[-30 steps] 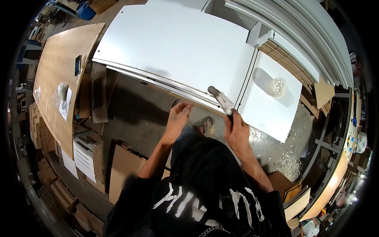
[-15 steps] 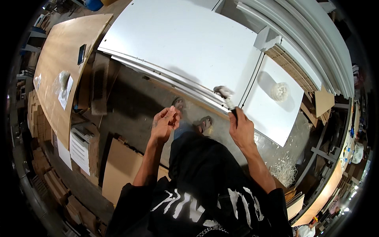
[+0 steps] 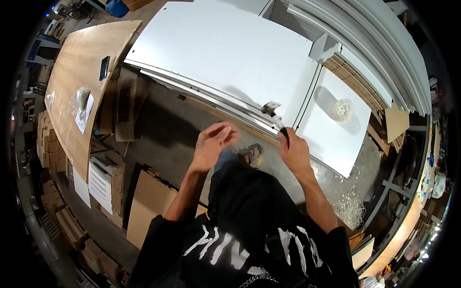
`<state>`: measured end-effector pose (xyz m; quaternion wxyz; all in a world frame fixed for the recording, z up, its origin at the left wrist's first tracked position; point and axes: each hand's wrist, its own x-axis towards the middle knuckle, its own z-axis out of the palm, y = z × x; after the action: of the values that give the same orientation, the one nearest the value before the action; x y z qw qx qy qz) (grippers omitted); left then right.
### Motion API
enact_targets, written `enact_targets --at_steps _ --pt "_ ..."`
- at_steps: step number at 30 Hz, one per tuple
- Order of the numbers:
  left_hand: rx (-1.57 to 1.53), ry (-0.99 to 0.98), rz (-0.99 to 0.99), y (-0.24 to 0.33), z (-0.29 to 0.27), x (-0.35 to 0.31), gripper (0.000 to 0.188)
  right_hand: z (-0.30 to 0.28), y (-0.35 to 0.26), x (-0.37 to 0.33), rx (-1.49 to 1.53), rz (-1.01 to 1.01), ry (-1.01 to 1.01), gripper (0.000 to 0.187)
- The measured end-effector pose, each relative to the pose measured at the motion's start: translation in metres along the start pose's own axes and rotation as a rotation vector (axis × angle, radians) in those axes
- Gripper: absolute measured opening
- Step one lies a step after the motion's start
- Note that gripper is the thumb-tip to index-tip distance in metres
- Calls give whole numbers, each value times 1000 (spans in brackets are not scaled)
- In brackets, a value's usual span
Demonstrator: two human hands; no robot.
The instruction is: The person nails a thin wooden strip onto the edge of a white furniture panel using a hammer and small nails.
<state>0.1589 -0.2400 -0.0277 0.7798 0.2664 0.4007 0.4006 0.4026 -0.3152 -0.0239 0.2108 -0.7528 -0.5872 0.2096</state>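
Observation:
In my right hand (image 3: 295, 152) is a hammer (image 3: 277, 120), gripped by its black handle. Its metal head is raised over the front edge of a large white panel (image 3: 225, 53). My left hand (image 3: 213, 144) is in front of the same edge, apart from the panel. Its fingers are drawn together and slightly blurred; whatever they pinch, if anything, is too small to make out. A clear round tub of small white pieces (image 3: 342, 111) stands to the right on a smaller white panel (image 3: 331, 139).
Long white boards (image 3: 365, 53) are stacked at the far right. At the left, a wooden sheet (image 3: 72, 115) bears a phone (image 3: 104, 68) and a plastic bag (image 3: 81, 103). A brown board (image 3: 151, 206) leans low at the left. Tangled pale strips (image 3: 349, 212) lie on the floor at the right.
My left hand has moved right, toward the hammer, and its fingers now point right. The hammer's head has turned a little; my right hand has barely shifted. The view has moved slightly.

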Motion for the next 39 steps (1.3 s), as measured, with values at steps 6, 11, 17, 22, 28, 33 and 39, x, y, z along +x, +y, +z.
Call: enact_targets --at_steps 6,11,17,22,28,33,39 --pt "-210 -180 -88 2 34 7 23 -26 9 -29 272 184 215 24" --pt "-240 -239 -154 -11 51 19 22 -19 46 -68 281 297 312 25" --pt "444 -103 101 -25 72 48 17 -16 57 -100 289 377 304 23" --pt "1152 -211 807 -44 73 82 12 -20 53 -106 323 366 313 22" --pt "1365 -335 1014 -50 67 88 13 -13 62 -107 350 346 360 23" --pt "1509 -441 1035 -42 70 89 12 -20 62 -106 353 374 345 24" --pt "1593 -500 1068 -39 66 90 11 -23 53 -95 282 346 320 25"
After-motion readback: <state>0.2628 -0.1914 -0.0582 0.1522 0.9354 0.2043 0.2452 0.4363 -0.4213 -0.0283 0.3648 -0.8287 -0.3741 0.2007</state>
